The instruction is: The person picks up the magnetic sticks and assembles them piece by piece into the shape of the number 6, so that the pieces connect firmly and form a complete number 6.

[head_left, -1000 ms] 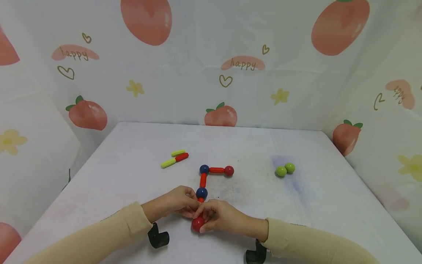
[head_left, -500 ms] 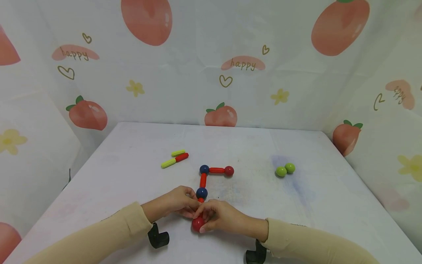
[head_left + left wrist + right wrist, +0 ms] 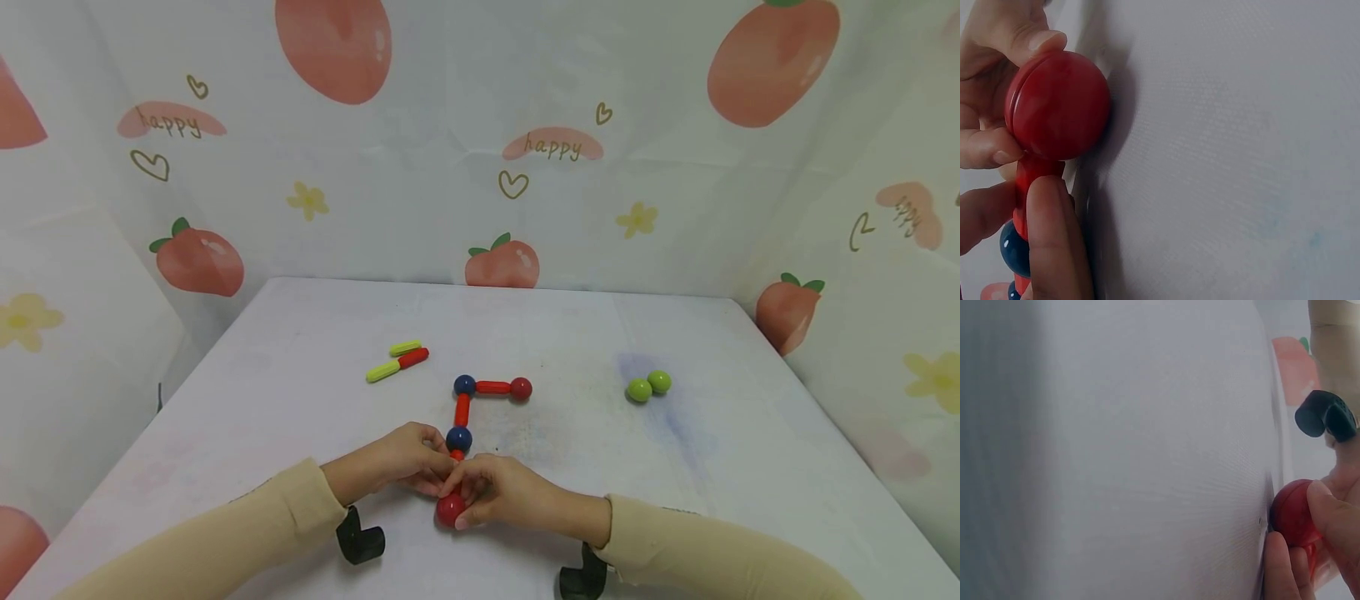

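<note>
A chain of magnetic-looking balls and rods lies on the white table. At its near end is a red ball (image 3: 450,510), pinched between the thumb and fingers of my right hand (image 3: 504,492). My left hand (image 3: 408,460) pinches the red rod (image 3: 1038,170) that meets this ball; its fingers cover much of the rod. Beyond come a blue ball (image 3: 459,438), a second red rod (image 3: 462,410) and another blue ball (image 3: 465,385). From there a third red rod (image 3: 492,387) runs right to a smaller-looking red ball (image 3: 521,388).
Left of the chain's far end lie a yellow rod (image 3: 405,347) and a yellow rod joined end to end with a red one (image 3: 413,358). Two green balls (image 3: 649,386) sit together at the right. Black wrist mounts (image 3: 360,537) hang under both sleeves. A printed cloth backs the table.
</note>
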`<state>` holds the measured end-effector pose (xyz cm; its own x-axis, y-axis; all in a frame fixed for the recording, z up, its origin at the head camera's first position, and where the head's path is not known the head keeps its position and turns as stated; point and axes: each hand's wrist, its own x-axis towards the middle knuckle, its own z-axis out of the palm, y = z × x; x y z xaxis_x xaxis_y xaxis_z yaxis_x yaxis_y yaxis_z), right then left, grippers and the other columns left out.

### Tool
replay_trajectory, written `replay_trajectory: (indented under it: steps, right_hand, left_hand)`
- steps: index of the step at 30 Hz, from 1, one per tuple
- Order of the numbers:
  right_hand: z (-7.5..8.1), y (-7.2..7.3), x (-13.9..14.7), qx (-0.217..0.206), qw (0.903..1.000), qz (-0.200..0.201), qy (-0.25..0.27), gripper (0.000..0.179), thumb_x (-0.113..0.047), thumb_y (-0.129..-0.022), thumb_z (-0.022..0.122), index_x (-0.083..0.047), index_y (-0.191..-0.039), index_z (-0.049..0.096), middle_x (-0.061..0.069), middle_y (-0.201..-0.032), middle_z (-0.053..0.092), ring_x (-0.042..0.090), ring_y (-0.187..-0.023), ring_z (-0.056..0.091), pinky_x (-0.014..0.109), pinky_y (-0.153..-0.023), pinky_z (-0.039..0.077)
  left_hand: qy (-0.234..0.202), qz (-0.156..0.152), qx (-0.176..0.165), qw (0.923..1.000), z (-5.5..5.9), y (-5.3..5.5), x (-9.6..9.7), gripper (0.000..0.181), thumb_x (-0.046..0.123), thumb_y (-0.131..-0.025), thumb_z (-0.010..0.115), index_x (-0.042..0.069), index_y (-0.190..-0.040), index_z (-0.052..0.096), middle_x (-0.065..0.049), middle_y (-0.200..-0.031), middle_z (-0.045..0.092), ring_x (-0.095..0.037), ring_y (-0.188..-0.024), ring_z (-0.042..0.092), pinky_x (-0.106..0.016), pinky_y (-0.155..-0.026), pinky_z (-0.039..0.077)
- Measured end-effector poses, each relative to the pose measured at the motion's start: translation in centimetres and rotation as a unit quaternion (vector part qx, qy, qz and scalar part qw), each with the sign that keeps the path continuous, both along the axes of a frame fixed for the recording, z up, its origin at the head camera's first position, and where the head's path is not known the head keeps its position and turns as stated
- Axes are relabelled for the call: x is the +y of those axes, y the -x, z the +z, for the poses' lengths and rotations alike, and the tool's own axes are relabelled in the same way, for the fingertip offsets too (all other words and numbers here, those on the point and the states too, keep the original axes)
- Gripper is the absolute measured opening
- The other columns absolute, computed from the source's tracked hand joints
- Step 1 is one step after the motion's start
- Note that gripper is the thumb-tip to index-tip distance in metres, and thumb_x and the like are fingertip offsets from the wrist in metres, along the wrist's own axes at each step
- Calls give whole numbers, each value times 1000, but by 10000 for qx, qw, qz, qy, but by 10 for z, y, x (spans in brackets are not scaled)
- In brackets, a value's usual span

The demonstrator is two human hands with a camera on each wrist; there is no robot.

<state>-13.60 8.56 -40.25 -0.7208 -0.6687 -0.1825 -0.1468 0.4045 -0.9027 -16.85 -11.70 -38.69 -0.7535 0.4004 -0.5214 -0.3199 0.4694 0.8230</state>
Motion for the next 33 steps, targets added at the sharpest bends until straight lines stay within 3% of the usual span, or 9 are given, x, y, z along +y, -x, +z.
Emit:
replay_trajectory:
  steps: [4, 6, 9, 13, 18, 26, 33]
  right_hand:
    - [-1, 1, -1, 3, 10000, 9, -15, 30, -4, -84, 81, -10, -112, 73, 3, -100, 70, 2, -82, 59, 12, -75, 51]
    - [-1, 1, -1, 7, 10000, 12, -38, 29, -4, -84, 81, -10, -112, 73, 3, -101, 70, 2, -83, 59, 12, -75, 51]
    - [-1, 1, -2, -28, 10000, -4, -68, 29, -4, -84, 81, -10, -111, 73, 3, -102, 70, 4, -83, 60, 12, -76, 51]
    - [-1, 2, -2, -63, 10000, -14, -62, 28, -4, -84, 81, -9, -111, 73, 4, -100, 70, 4, -82, 60, 12, -75, 52]
    - [-3, 2, -1, -7, 10000, 47, 11, 28, -4, -84, 81, -8, -111, 74, 5, -100, 70, 2, -82, 59, 12, -74, 51]
    - [-2, 1, -1, -15, 10000, 44, 21, 28, -3, -84, 81, -8, -111, 73, 3, -99, 69, 2, -82, 59, 12, -74, 51]
    - [-1, 1, 0, -60, 10000, 16, 5, 28, -3, -84, 81, -9, -111, 73, 3, -99, 69, 2, -83, 59, 12, -74, 51]
  left_hand:
    - [735, -284, 514, 9956, 3, 3, -2, 18, 18, -94, 70, 5, -102, 61, -4, -78, 70, -9, -61, 65, -19, -62, 56]
    - [1261, -350, 976, 9866, 8, 6, -2, 22, 24, -94, 72, 8, -103, 61, -3, -78, 69, -10, -63, 64, -21, -63, 54]
    - [1755, -162, 1579, 9716, 14, 12, -2, 27, 29, -93, 74, 10, -108, 62, -3, -84, 69, -14, -68, 64, -26, -66, 53]
    - [1468, 141, 1887, 9709, 15, 18, -1, 29, 24, -93, 75, 9, -115, 62, -7, -102, 70, -15, -78, 68, -30, -72, 58]
    - [855, 142, 1817, 9795, 8, 20, 1, 25, 18, -92, 75, 8, -113, 64, -11, -116, 68, -16, -92, 69, -34, -79, 62]
    - [557, 46, 1699, 9839, 0, 21, 3, 17, 13, -92, 75, 10, -107, 68, -11, -112, 69, -17, -92, 69, -34, -82, 62]
    - [600, 23, 1693, 9837, -6, 23, 4, 16, 9, -91, 76, 11, -106, 70, -10, -109, 71, -16, -92, 67, -33, -82, 62]
